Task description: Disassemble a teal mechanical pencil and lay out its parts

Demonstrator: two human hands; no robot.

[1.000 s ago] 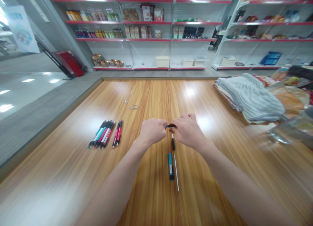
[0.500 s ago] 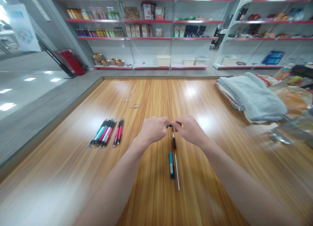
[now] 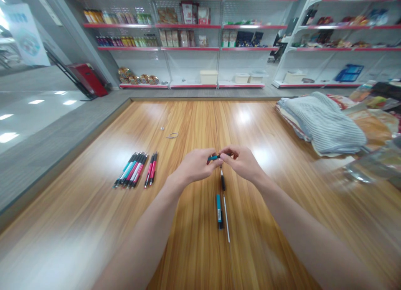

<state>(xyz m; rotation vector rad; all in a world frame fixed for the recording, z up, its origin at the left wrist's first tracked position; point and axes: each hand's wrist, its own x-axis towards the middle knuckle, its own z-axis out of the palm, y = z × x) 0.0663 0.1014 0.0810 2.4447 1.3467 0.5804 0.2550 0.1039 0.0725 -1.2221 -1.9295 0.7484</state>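
Note:
Between my two hands, over the middle of the table, is a blue and black pen barrel (image 3: 213,158). My left hand (image 3: 198,164) pinches its blue end, and my right hand (image 3: 241,161) pinches the black end, with the fingers covering much of it. Just below the hands lies a black pen tip piece (image 3: 222,180) with a silvery end. Closer to me a blue pen barrel (image 3: 219,210) rests on the wood, beside a thin white refill (image 3: 227,219). To the left lie a row of several assembled pens (image 3: 130,169) and a separate pair of pink pens (image 3: 151,169).
The wooden table (image 3: 103,223) carries a small ring-shaped strip (image 3: 172,135) and a tiny metal bit (image 3: 162,128) at the back left. Folded grey cloths (image 3: 326,123) and a clear container (image 3: 372,164) stand on the right. Stocked shelves (image 3: 189,49) line the back.
My left fingers have loosened and shifted, so more of the blue barrel shows between the hands. My right hand has turned slightly around the black end. The loose parts stay put.

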